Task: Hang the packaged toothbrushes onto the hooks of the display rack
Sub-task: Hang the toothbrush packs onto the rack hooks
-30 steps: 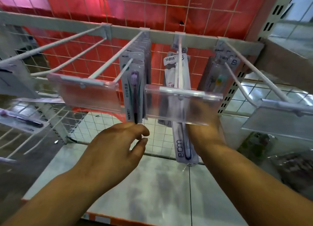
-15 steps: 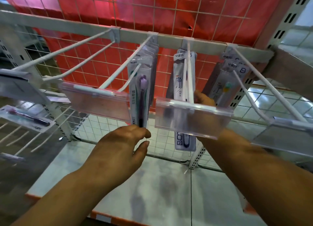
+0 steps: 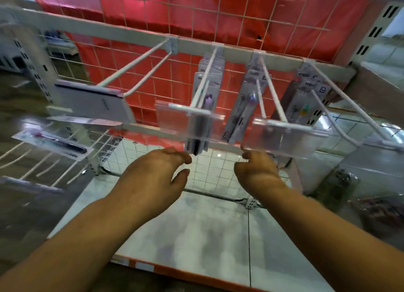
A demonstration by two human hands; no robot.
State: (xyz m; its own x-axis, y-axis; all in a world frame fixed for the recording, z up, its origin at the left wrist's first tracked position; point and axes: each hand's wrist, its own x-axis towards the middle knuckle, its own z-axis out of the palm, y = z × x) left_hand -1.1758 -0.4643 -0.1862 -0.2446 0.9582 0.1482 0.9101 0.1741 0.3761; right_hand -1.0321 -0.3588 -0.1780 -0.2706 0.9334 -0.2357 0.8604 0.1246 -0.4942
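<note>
Fingers of the left hand are seen loosely curled and narrowly parted, nothing held, their tips just beside the lower end of the purple pack. The right hand is raised beside it, its fingers bent upward behind the clear tag; whether anything is pinched there cannot be told. Both forearms are stretched up and forward from the near edge.

Toothbrush packs are hung on three hooks of the rack: the purple pack on the middle hook, a second pack on the next hook to the right, a third farther right. One hook at left is bare. A loose pack lies on wire arms at far left.

Open room is left between the two hands, above the shelf.

Compared with half a second ago, the right hand has been drawn down from behind the second pack to below the tag, and the view has swung right.
</note>
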